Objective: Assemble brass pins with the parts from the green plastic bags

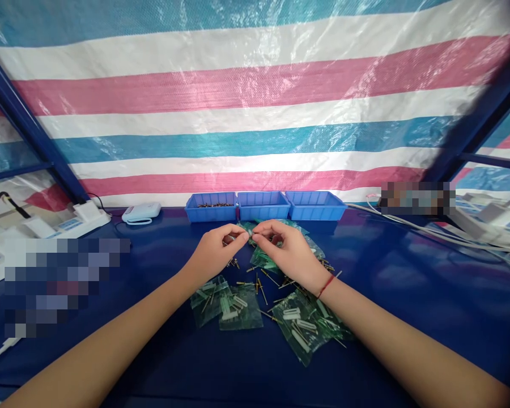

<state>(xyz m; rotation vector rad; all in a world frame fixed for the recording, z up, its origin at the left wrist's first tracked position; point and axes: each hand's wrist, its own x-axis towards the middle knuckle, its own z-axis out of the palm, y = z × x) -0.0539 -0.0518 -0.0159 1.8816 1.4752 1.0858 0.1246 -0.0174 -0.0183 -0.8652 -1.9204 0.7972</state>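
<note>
My left hand [216, 249] and my right hand [285, 251] meet above the dark blue table [408, 294], fingertips pinched together on a small green plastic bag [249, 232]. Under and around the hands lie several more small green bags [240, 306] with white parts in them, another cluster of bags [306, 327] lying to the right, and loose thin brass-coloured pins [261, 286] are scattered between them. My right wrist wears a red string.
Three blue trays [263, 206] stand in a row at the table's back; the left one holds small dark parts. A white device [141, 213] lies left of them. White power strips and cables [484, 224] run along the right; white equipment [68, 224] sits at the left. A striped tarp hangs behind.
</note>
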